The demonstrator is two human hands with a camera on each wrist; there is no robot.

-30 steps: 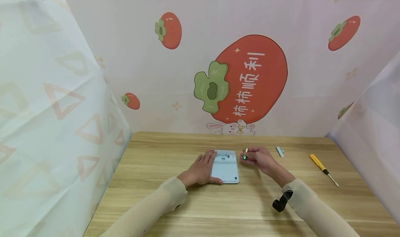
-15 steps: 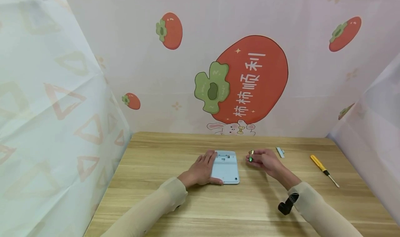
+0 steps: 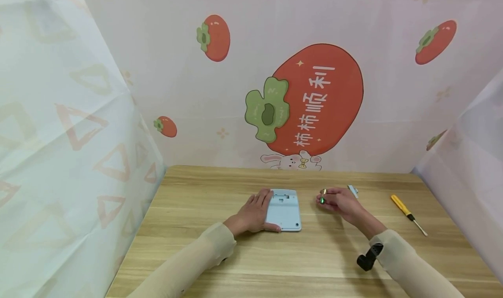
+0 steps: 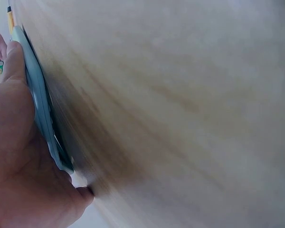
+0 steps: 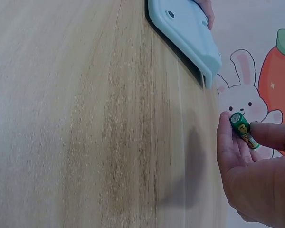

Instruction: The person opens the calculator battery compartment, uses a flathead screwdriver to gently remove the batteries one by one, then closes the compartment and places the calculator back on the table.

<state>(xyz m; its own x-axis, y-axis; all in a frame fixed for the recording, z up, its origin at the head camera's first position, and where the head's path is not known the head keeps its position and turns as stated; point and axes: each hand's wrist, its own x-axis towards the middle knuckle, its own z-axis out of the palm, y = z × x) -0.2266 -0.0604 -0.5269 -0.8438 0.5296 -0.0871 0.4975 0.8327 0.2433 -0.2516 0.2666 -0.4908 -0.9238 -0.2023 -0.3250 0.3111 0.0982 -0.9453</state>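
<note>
Over the last second the right hand has drawn away to the right, taking with it a green-and-gold battery pinched between thumb and fingers. It was just beside the pale blue device and is now clearly apart from it, near the small loose cover. The device has stayed put at mid-table, its compartment uncovered at the far end (so the battery is outside it for now). The left hand remains laid across the device's left side, thumb spread along the near edge, seemingly steadying it. The yellow-handled screwdriver lies untouched at the right.

As for writing, the large red persimmon on the backdrop reads 柿柿顺利 in white, on its side. The battery's yellow lettering is too small to read, and no brand shows on the device.
</note>
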